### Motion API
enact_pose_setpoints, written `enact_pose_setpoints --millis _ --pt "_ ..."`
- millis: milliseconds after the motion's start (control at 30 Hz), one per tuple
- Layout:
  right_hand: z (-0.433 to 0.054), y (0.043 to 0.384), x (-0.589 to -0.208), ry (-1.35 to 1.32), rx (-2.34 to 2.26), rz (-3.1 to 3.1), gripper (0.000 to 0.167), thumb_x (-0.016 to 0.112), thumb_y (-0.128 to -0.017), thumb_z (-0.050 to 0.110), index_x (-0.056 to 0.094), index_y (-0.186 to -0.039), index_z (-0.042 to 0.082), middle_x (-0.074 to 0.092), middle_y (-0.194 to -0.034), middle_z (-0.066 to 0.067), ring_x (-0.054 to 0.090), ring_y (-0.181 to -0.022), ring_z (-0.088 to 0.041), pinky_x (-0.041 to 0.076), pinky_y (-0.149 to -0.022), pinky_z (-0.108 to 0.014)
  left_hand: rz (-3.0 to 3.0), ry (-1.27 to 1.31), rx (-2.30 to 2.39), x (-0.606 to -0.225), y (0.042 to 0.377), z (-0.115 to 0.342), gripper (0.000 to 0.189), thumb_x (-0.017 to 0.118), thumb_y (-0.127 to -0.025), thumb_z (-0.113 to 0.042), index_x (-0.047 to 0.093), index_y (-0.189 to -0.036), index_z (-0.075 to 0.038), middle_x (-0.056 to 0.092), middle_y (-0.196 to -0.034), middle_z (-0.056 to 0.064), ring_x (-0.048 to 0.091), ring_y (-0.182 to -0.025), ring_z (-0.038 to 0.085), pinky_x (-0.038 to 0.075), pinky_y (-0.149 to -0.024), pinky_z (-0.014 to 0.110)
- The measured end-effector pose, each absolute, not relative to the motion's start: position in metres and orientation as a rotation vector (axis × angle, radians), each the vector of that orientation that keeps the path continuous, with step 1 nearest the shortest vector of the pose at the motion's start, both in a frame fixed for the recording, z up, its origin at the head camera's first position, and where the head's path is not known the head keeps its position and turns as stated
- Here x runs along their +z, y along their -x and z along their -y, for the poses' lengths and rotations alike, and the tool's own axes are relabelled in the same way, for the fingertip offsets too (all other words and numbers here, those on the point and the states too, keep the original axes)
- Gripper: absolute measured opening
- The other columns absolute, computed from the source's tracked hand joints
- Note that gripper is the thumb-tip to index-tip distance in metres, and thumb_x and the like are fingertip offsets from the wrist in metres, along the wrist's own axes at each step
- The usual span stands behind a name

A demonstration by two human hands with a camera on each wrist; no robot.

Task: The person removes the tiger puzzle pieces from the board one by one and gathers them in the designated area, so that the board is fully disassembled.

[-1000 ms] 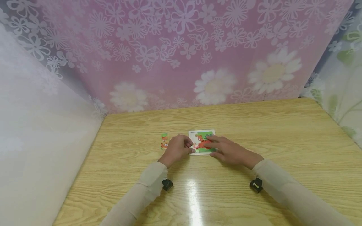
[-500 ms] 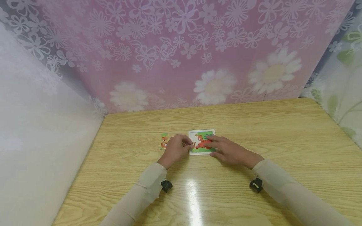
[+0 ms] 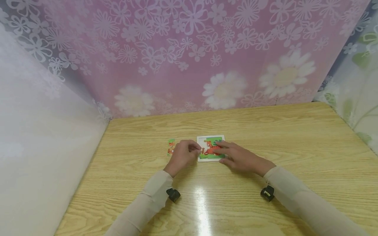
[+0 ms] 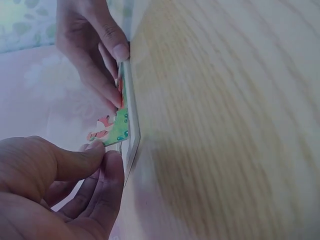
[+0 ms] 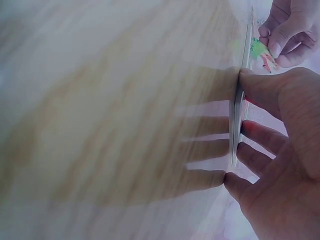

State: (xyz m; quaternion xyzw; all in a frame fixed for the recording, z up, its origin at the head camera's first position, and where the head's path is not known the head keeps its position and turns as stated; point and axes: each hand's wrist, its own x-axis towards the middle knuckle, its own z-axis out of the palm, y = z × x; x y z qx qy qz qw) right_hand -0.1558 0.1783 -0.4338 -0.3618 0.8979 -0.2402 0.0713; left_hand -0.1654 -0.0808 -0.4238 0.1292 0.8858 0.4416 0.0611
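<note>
My left hand (image 3: 182, 155) pinches a small jigsaw piece (image 4: 112, 130) between thumb and fingertips. The piece is green with a red-orange and white print, and it is tilted up over the left part of a white-rimmed puzzle board (image 3: 210, 136). Joined pieces with a red tiger picture (image 3: 211, 149) fill the right part of the board; a pale area shows at its left. My right hand (image 3: 240, 158) rests on the board's right side, fingers spread over the picture and thumb at the near edge. Its fingers cover part of the tiger.
A loose puzzle part with a tiger face (image 3: 171, 147) lies left of the board, partly hidden behind the left hand. The wooden table (image 3: 265, 131) meets a pink flowered backdrop (image 3: 177, 82) at the back. Each wrist carries a black camera (image 3: 267, 193).
The left hand has drawn slightly left, and the piece in its fingertips has turned, now showing more green at the board's lower left. The right hand stays in place.
</note>
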Motion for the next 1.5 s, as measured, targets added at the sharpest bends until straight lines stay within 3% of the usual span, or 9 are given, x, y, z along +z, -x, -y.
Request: enact_pose_setpoints --millis 233,600,1500 --pt "-0.178 0.156 -0.432 1.071 -0.717 -2.704 0.046 0.063 -0.102 0.019 0.055 -0.146 0.005 0.037 -0.157 -0.021 0.035 -0.143 -0.046 0.037 -0.109 -0.061 -2.594 -0.374 1.415 -0.418 0.166 0.097 0.005 0.07 -0.096 -0.006 0.075 -0.097 -0.007 0.073 -0.091 0.005 0.07 -0.081 0.02 0.056 -0.069 0.033" --pt "-0.18 0.154 -0.433 1.084 -0.724 -2.708 0.045 0.061 -0.103 0.019 0.055 -0.144 0.003 0.039 -0.156 -0.022 0.035 -0.142 -0.047 0.037 -0.109 -0.061 -2.714 -0.243 1.197 -0.414 0.161 0.136 0.003 0.076 -0.092 -0.009 0.077 -0.095 -0.01 0.07 -0.086 -0.001 0.064 -0.077 0.014 0.054 -0.067 0.031" --pt "-0.179 0.156 -0.435 1.115 -0.726 -2.714 0.045 0.062 -0.102 0.019 0.056 -0.144 0.002 0.04 -0.155 -0.023 0.037 -0.141 -0.048 0.038 -0.108 -0.061 -2.594 -0.04 1.199 -0.405 0.152 0.182 0.006 0.071 -0.094 -0.003 0.077 -0.093 -0.005 0.071 -0.082 0.007 0.068 -0.072 0.022 0.057 -0.068 0.034"
